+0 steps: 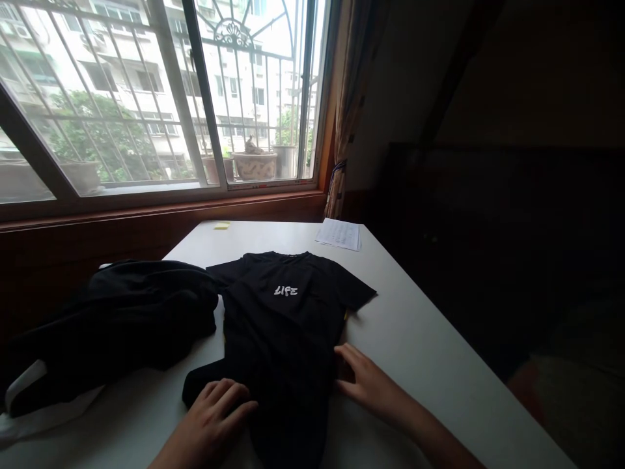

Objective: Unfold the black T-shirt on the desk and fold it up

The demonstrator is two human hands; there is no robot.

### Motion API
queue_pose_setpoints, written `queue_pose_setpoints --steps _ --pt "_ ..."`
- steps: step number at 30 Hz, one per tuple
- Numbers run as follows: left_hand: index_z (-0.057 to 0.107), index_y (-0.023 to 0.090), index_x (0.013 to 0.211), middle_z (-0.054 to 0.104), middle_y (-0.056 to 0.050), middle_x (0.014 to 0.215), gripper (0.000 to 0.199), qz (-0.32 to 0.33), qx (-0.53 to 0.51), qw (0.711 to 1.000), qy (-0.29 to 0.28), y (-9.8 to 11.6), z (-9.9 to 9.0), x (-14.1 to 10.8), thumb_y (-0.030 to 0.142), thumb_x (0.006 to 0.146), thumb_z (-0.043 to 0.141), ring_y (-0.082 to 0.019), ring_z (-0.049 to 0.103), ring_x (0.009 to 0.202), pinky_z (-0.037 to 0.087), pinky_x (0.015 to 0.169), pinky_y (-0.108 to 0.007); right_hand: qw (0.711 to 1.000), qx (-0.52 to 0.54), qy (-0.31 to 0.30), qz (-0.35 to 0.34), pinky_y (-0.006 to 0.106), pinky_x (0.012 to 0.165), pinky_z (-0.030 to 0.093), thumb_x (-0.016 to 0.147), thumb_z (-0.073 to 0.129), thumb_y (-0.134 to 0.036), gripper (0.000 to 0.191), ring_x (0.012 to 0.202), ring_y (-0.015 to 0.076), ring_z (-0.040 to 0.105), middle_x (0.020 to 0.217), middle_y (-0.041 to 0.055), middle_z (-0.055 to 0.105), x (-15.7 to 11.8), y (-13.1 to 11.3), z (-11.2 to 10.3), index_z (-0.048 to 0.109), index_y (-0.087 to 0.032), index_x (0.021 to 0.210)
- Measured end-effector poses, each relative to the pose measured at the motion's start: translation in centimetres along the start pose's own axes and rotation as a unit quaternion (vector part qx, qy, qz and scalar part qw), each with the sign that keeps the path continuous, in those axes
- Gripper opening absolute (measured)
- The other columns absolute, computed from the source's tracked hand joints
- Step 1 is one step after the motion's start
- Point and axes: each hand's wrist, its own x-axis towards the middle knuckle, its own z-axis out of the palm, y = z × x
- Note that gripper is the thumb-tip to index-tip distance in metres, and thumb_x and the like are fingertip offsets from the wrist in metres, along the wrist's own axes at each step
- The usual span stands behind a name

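A black T-shirt with white lettering on its chest lies on the white table, its collar toward the window and both sleeves spread. My left hand rests on dark cloth at the shirt's lower left, fingers apart and holding nothing that shows. At the shirt's lower right edge is my right hand, thumb and fingers apart, fingertips by the fabric. The shirt's bottom runs out of view at the near edge.
A heap of dark clothing with white parts lies on the left. Papers and a yellow note are at the table's far end, below a barred window and a curtain.
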Motion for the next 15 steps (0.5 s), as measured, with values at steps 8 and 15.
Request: queue_pose_setpoints --steps 8,15 --pt "0.065 0.027 0.109 0.070 -0.004 0.100 0.019 -0.106 -0.116 0.985 0.076 -0.9 -2.5 2.3 0.026 0.102 0.047 -0.020 0.068 0.083 0.053 0.073 -0.028 0.938 0.343 0.047 0.036 0.038 0.090 0.048 0.095 0.060 -0.049 0.025 0.099 0.0233 0.062 0.104 0.0014 0.067 1.1 -0.9 1.9 0.057 -0.026 0.101" --pt "0.061 0.025 0.117 0.071 -0.003 0.086 0.038 -0.291 -0.214 0.902 0.237 -4.4 -9.1 1.4 0.056 0.097 0.053 -0.020 0.068 0.067 0.053 0.054 -0.024 0.878 0.436 0.184 0.068 0.032 0.074 0.052 0.087 0.071 -0.052 0.036 0.081 0.0203 0.066 0.091 -0.0018 0.068 0.8 -1.6 -2.8 0.050 -0.030 0.105"
